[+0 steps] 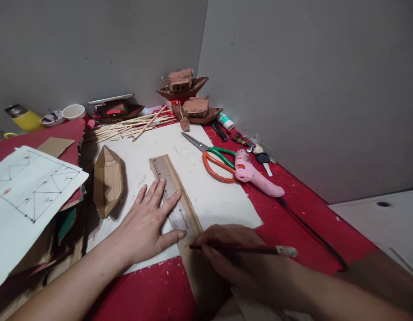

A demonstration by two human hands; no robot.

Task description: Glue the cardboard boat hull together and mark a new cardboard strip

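My left hand (148, 225) lies flat with fingers spread, pressing on a clear ruler (163, 174). The ruler rests lengthwise on a long strip of brown cardboard (201, 276). Between the fingers and thumb of my right hand (240, 267), a dark red pencil (249, 249) is held almost level, its point at the cardboard beside the ruler. Left of the strip stands an open cardboard boat hull (108, 183). White paper (220, 196) spreads underneath the ruler and hull. My right hand hides part of the strip's right edge.
Scissors (211, 156) and a pink glue gun (258, 174) with a black cord lie at the right. Thin wooden sticks (126, 129) and finished model boats (198, 111) are at the back. A sheet with drawn lines (35, 187) tops the cardboard pile at left.
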